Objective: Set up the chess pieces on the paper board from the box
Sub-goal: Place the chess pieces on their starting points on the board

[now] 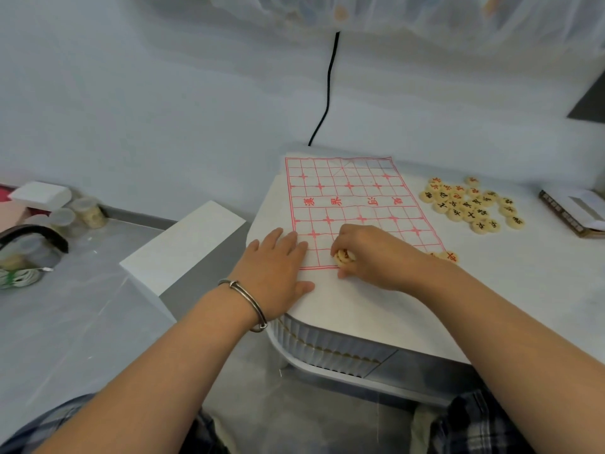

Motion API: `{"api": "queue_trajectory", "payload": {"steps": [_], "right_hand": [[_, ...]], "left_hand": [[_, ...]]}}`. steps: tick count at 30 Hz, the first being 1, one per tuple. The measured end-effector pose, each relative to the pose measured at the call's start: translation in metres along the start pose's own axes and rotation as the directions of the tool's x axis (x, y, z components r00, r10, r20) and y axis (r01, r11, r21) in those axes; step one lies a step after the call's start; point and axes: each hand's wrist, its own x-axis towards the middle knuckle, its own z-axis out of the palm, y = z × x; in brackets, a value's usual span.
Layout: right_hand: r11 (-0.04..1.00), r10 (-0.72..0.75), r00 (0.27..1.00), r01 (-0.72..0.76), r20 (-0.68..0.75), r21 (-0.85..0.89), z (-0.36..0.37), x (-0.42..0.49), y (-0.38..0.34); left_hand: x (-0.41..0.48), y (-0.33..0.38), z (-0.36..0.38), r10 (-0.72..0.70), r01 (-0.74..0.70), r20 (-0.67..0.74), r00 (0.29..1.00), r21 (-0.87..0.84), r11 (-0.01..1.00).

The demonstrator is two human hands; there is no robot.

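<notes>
Some chess pieces [343, 256] sat clutched in the curled fingers of the right hand [376, 257], low on the paper board [353, 198] near its close edge. The left hand [278, 267] lay flat beside it, fingers straight and slightly spread, pressing the sheet. A loose pile of pieces [471, 204] lay right of the board, the box [573, 211] beyond

The left hand [278, 267] is lying flat, palm down, with fingers extended and slightly spread and the forearm reaching in from lower left. The right hand [373, 257] is curling its fingers around chess pieces [343, 257], forearm extending from lower right.
</notes>
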Motion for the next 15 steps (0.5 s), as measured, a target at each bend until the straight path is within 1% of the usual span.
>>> {"api": "queue_trajectory", "payload": {"steps": [2, 4, 6, 7, 8, 9, 10, 11, 12, 13, 14, 15], "right_hand": [[1.0, -0.006, 1.0, 0.006, 0.02, -0.017, 0.001, 0.002, 0.0], [1.0, 0.007, 1.0, -0.008, 0.024, 0.025, -0.001, 0.001, 0.002], [0.988, 0.041, 0.999, -0.038, -0.017, 0.153, -0.006, 0.0, 0.006], [0.967, 0.077, 0.995, -0.061, -0.057, 0.249, -0.009, -0.001, 0.009], [0.922, 0.135, 0.987, -0.092, -0.09, 0.375, -0.011, -0.002, 0.012], [0.832, 0.201, 0.975, -0.12, -0.094, 0.541, -0.012, -0.002, 0.016], [0.673, 0.256, 0.965, -0.137, -0.055, 0.727, -0.013, -0.003, 0.021], [0.457, 0.294, 0.956, -0.15, 0.011, 0.877, -0.014, -0.003, 0.026], [0.216, 0.313, 0.946, -0.156, 0.083, 0.964, -0.015, -0.002, 0.031], [-0.005, 0.321, 0.935, -0.16, 0.153, 0.987, -0.015, 0.0, 0.037], [-0.176, 0.321, 0.923, -0.163, 0.213, 0.971, -0.016, 0.001, 0.042], [-0.297, 0.313, 0.914, -0.165, 0.259, 0.94, -0.017, 0.003, 0.044]], "left_hand": [[-0.001, -0.001, 0.001, 0.006, -0.006, 0.008, 1.0, -0.001, 1.0], [-0.001, -0.002, 0.001, 0.013, -0.013, 0.01, 1.0, -0.003, 1.0], [-0.002, -0.001, 0.0, 0.021, -0.021, 0.013, 1.0, -0.014, 1.0], [-0.002, 0.0, -0.001, 0.028, -0.027, 0.012, 1.0, -0.025, 0.999], [-0.002, 0.002, -0.001, 0.04, -0.039, 0.01, 0.999, -0.037, 0.999], [-0.002, 0.004, -0.002, 0.056, -0.056, 0.007, 0.998, -0.05, 0.997], [-0.002, 0.006, -0.002, 0.075, -0.074, 0.006, 0.997, -0.061, 0.995], [-0.002, 0.007, -0.002, 0.092, -0.091, 0.007, 0.996, -0.068, 0.993], [-0.003, 0.008, -0.001, 0.105, -0.104, 0.009, 0.994, -0.074, 0.992], [-0.003, 0.009, -0.001, 0.114, -0.113, 0.013, 0.993, -0.079, 0.99], [-0.003, 0.01, -0.001, 0.122, -0.12, 0.015, 0.992, -0.083, 0.989], [-0.003, 0.01, -0.001, 0.129, -0.127, 0.018, 0.992, -0.084, 0.988]]}}
